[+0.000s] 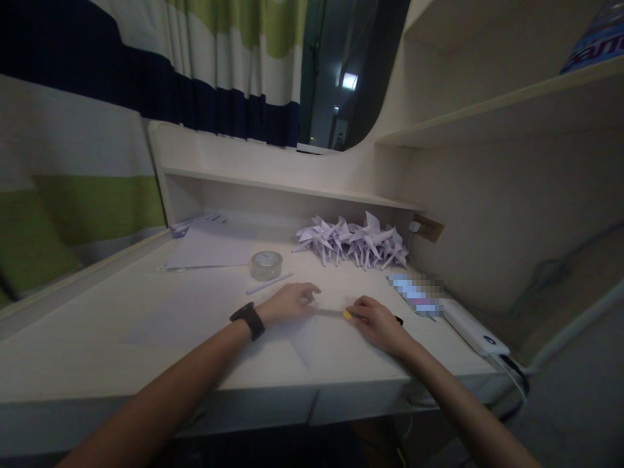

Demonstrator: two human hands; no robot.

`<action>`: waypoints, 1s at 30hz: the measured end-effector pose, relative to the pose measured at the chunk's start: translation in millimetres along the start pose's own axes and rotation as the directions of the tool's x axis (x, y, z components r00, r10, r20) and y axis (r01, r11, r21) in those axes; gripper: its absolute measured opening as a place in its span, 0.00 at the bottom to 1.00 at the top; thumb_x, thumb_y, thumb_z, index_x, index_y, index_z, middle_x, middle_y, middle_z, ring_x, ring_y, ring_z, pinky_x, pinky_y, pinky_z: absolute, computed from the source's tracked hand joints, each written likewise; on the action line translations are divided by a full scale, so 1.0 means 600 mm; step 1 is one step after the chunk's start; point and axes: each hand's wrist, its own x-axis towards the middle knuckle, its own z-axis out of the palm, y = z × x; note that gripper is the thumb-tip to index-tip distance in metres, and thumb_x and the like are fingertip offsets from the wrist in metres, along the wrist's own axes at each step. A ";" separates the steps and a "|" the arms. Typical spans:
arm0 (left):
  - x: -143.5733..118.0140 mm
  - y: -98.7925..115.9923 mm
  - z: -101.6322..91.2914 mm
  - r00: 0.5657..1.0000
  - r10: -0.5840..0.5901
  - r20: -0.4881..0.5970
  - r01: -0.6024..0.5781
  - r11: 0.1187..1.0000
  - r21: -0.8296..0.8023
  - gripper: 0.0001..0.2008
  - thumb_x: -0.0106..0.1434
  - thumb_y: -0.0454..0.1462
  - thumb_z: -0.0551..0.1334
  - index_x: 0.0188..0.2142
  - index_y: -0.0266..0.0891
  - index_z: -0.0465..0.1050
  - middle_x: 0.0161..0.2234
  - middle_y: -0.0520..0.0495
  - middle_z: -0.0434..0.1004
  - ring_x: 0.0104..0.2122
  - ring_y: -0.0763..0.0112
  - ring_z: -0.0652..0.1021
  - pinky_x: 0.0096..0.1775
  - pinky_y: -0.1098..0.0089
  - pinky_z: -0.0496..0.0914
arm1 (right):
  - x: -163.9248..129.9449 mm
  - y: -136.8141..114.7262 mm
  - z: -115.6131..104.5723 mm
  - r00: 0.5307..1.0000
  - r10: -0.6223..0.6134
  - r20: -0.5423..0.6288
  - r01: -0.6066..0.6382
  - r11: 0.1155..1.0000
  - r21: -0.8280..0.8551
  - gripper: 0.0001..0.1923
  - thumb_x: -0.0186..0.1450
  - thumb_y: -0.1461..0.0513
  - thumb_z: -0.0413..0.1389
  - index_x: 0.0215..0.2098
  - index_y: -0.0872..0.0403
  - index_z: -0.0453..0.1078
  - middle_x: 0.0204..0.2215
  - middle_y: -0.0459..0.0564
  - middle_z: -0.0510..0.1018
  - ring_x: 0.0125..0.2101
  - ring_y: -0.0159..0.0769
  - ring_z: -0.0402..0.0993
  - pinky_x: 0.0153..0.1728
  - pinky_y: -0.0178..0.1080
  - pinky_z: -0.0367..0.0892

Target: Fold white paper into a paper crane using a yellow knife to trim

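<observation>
Right hand (pixel 377 323) pinching a yellow-tipped cutter (pixel 347 314) over the paper sheet (pixel 322 331); left hand (pixel 288 303) pressing flat, fingers together, just left of the cutter.

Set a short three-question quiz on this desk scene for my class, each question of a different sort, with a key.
1. True or false: the roll of tape stands on the upper shelf.
2. Which hand has a dark band at its wrist?
A. left
B. right
3. Fill in: the pile of folded paper shapes lies at the ____ of the desk, under the shelf.

Key
1. False: it rests on the desk, beside a pen.
2. A. The right hand has a bare wrist and holds a yellow-tipped tool on the sheet of paper.
3. back
</observation>
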 end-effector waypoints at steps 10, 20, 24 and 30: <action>0.001 0.011 -0.019 0.999 -0.036 0.008 0.037 0.955 -0.294 0.13 0.56 0.40 0.64 0.38 0.34 0.78 0.29 0.44 0.79 0.24 0.71 0.74 0.27 0.71 0.67 | 0.000 -0.003 0.001 1.000 -0.010 -0.012 0.009 1.000 -0.028 0.14 0.68 0.60 0.50 0.44 0.54 0.76 0.36 0.53 0.73 0.36 0.37 0.70 0.39 0.37 0.64; 0.005 0.012 -0.009 0.962 -0.176 -0.208 0.110 0.950 -0.293 0.10 0.55 0.39 0.66 0.34 0.34 0.77 0.28 0.44 0.80 0.23 0.70 0.74 0.25 0.71 0.66 | -0.001 -0.038 -0.004 0.997 -0.010 0.071 0.010 1.000 0.001 0.11 0.66 0.63 0.51 0.41 0.53 0.76 0.34 0.51 0.72 0.34 0.36 0.69 0.36 0.35 0.62; 0.007 0.015 -0.002 0.925 -0.110 -0.365 0.074 0.991 -0.113 0.07 0.57 0.38 0.64 0.35 0.38 0.78 0.33 0.46 0.81 0.30 0.66 0.78 0.33 0.69 0.69 | -0.002 -0.057 -0.008 0.994 -0.036 0.100 0.033 0.999 0.026 0.10 0.65 0.64 0.52 0.39 0.53 0.75 0.33 0.51 0.72 0.35 0.36 0.69 0.36 0.35 0.61; 0.005 0.004 0.000 0.891 -0.065 -0.449 0.115 0.990 0.086 0.09 0.61 0.38 0.60 0.37 0.40 0.78 0.36 0.47 0.82 0.32 0.65 0.79 0.38 0.67 0.69 | -0.001 -0.068 -0.027 0.988 -0.048 0.147 0.041 0.998 0.049 0.09 0.65 0.63 0.52 0.37 0.53 0.75 0.33 0.51 0.71 0.34 0.36 0.68 0.35 0.35 0.61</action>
